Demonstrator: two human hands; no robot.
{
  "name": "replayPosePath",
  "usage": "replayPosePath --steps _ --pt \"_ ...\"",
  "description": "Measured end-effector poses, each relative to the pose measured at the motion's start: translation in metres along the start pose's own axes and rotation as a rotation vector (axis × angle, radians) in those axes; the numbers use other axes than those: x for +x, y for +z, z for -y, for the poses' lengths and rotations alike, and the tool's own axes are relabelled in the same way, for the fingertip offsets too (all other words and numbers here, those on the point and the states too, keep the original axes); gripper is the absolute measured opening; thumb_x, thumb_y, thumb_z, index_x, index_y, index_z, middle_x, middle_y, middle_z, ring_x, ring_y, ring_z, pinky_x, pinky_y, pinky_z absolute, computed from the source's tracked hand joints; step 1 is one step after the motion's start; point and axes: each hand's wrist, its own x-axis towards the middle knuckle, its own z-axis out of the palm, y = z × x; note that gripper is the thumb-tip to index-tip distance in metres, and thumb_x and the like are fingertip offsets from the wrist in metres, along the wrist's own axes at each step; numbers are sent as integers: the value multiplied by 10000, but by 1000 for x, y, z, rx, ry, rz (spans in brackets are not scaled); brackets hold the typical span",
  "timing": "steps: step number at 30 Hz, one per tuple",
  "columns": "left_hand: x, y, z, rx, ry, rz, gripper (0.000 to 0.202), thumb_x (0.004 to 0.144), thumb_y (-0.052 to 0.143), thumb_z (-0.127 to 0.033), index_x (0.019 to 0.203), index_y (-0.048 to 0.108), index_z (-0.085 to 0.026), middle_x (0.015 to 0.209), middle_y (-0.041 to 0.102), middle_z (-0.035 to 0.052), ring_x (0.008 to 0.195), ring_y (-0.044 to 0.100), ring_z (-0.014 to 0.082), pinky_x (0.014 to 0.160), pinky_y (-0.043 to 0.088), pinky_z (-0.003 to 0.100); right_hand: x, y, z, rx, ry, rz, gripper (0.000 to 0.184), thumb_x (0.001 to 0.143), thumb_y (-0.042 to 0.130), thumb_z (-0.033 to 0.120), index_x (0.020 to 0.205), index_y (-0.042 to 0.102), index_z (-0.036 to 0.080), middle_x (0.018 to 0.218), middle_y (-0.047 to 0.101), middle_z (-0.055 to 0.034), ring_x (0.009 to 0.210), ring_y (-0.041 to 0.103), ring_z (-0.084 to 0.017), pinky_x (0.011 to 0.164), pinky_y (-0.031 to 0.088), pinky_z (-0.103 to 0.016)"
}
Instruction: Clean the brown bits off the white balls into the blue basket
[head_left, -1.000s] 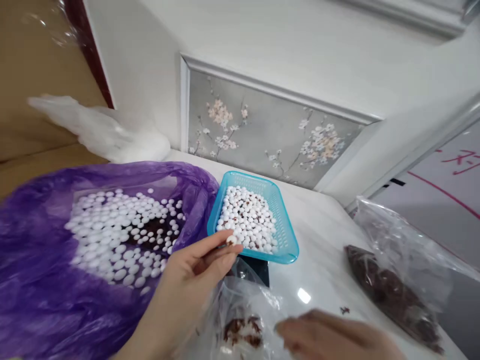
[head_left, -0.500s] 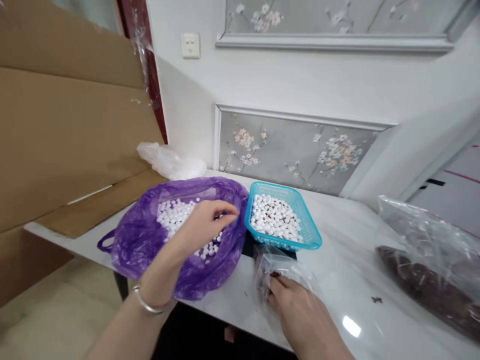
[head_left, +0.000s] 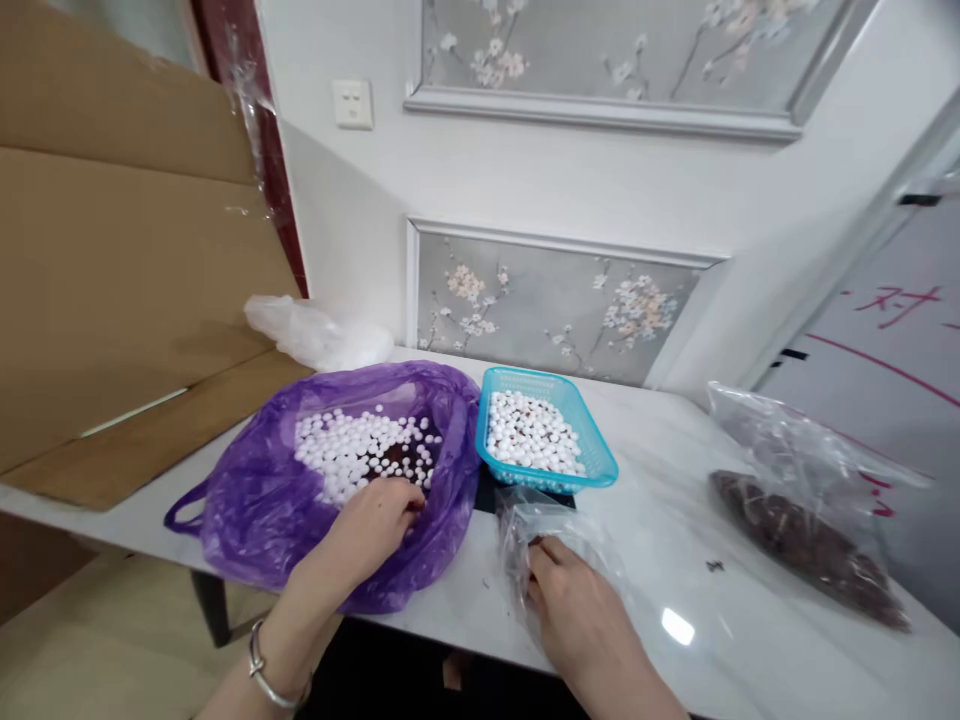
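Note:
My left hand (head_left: 381, 518) is low over the near side of a purple plastic bag (head_left: 251, 500), its fingers curled downward and their tips hidden. Inside the bag lie many small white balls (head_left: 345, 450), with dark reddish pieces showing among them. On the table, my right hand (head_left: 574, 595) has its fingers closed on a clear plastic bag (head_left: 529, 510); a small dark reddish bit shows by the fingertips. Just behind it is a blue plastic basket (head_left: 598, 462), holding more white balls with a few reddish bits between them.
A clear bag of dark brown contents (head_left: 810, 540) lies on the right of the white table (head_left: 645, 540). A small dark scrap (head_left: 715, 566) is beside it. At the left stands a large cardboard box (head_left: 135, 250), with crumpled white plastic (head_left: 315, 335) near the wall.
My left hand has dropped from above the purple bag's right side down to its near side, moving left. My right hand stays at the clear bag. The view has shifted slightly.

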Motion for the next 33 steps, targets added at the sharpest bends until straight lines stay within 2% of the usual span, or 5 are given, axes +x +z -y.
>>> replayPosePath --steps 10,15,21,27,33 --pt "-5 8 -5 -123 -8 -184 328 907 408 -260 1030 684 -134 1027 684 137 909 650 264 840 474 385 -10 -4 -4 308 27 -224 277 901 387 57 938 623 197 821 626 -44 697 635 -187 634 486 -281" --pt "-18 1 -22 -737 -187 -376 235 828 634 -371 979 677 -196 938 705 60 845 660 216 780 520 303 -15 -6 -3 472 33 -318 233 949 449 177 860 661 210 811 645 -27 691 627 -156 657 501 -250" --pt "-27 6 -76 -1543 -286 -150 136 721 797 -275 809 722 -204 776 684 -15 677 601 88 657 514 145 -18 -7 -3 845 104 -385 162 931 519 214 910 680 206 823 673 -24 677 645 -153 650 522 -252" --pt "-20 23 -103 -1737 -349 10 177 686 832 -252 831 770 -172 803 730 18 720 647 88 733 536 145 -19 -14 -7 993 160 -343 150 896 586 222 794 696 214 767 697 -3 698 632 -149 667 517 -233" --pt "-15 28 -108 -1779 -341 39 178 692 829 -237 851 774 -177 790 753 21 710 667 90 713 553 147 -23 -15 -14 1196 193 -339 89 873 627 225 937 688 227 851 735 -14 748 689 -161 704 567 -252"
